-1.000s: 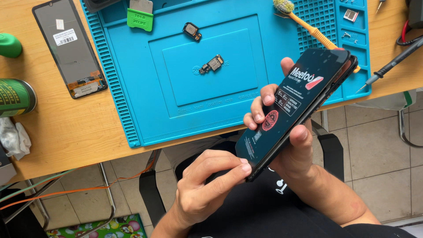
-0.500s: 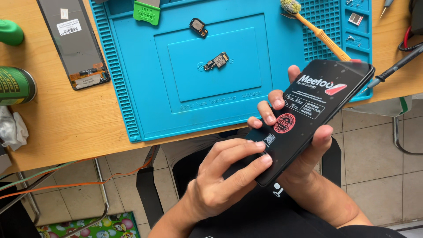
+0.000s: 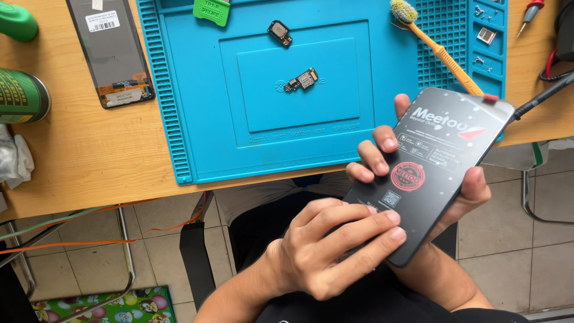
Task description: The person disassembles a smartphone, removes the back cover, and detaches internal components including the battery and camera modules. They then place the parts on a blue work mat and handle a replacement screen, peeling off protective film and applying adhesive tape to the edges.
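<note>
A black phone screen panel [image 3: 439, 152] with a protective film, white lettering and a red round sticker is held tilted above the desk's front edge. My right hand [image 3: 472, 191] cradles it from behind and underneath, its fingers curling over the panel's left edge. My left hand [image 3: 329, 251] pinches the panel's lower end, with the fingertips lying on the front face. On the blue silicone work mat [image 3: 197, 119] lie two small phone parts: a little black module [image 3: 279, 32] and a small circuit board [image 3: 302, 79].
Another dark screen panel [image 3: 113, 51] lies on the wooden desk [image 3: 84, 167] at the left, beside a green can [image 3: 21, 96] and a crumpled tissue [image 3: 15, 158]. An orange-handled brush [image 3: 439, 51] and a green pick [image 3: 211, 10] rest on the mat. A black cable [image 3: 541, 96] crosses at the right.
The held panel has drifted right and slightly down, and now lies flatter toward the camera. My left hand has slid further onto its lower end.
</note>
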